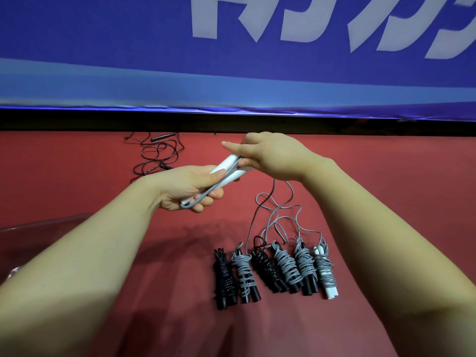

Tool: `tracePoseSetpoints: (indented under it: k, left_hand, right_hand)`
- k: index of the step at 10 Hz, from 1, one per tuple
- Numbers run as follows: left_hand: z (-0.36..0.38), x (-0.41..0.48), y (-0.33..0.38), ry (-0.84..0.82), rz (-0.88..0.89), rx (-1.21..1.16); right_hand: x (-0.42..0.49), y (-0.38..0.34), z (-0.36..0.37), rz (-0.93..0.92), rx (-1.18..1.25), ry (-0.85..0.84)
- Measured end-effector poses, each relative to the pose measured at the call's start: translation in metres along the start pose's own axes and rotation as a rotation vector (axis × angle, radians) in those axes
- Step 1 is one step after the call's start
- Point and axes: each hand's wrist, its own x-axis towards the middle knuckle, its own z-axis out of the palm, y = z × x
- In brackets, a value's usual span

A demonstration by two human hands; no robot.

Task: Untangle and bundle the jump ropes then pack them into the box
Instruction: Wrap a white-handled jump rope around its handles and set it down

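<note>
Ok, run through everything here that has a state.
left hand, grips both white handles together.
right hand, pinches the grey cord by the handles' far ends.
grey cord, unwound, trailing to the floor.
six bundles, wound, in a row.
black rope, loose, tangled.
clear box, only an edge shows.

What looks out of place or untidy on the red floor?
The thin black jump rope lies in a loose tangle beside the blue banner, apart from the six wrapped rope bundles in a neat row.
</note>
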Motion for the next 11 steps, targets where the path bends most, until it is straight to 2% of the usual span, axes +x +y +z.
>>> tracePoseSetpoints:
  k: [3,4,5,6,7,8,9,11]
  left_hand:
    - [0.002,-0.005,-0.006,-0.14,0.016,-0.021]
    - [0.005,0.001,-0.009,-0.091,-0.037,0.028]
    - [0.016,-0.001,-0.006,-0.085,-0.098,0.049]
    - [0.015,-0.007,-0.008,-0.158,-0.086,0.018]
    - [0.017,-0.02,-0.003,-0.226,-0.024,-0.101]
    - [0.024,-0.027,0.005,-0.284,-0.035,-0.225]
    - [0.03,-0.023,0.006,-0.246,-0.033,-0.194]
    - [0.018,-0.02,0.011,-0.21,-0.007,-0.119]
  right_hand:
    - [-0.008,0.0,0.0,-0.024,0.059,-0.096]
    - [-0.009,-0.003,0.0,-0.025,-0.027,-0.095]
    - [-0.006,-0.004,-0.001,-0.031,-0.144,-0.011]
    - [-0.007,-0.011,0.001,-0.076,-0.21,-0.016]
    - [-0.004,-0.011,0.01,-0.192,-0.174,0.165]
    - [-0.003,-0.014,0.013,-0.229,-0.155,0.133]
    - [-0.003,-0.015,0.011,-0.209,-0.09,0.113]
    - [-0.006,-0.004,-0.002,0.011,0.179,-0.037]
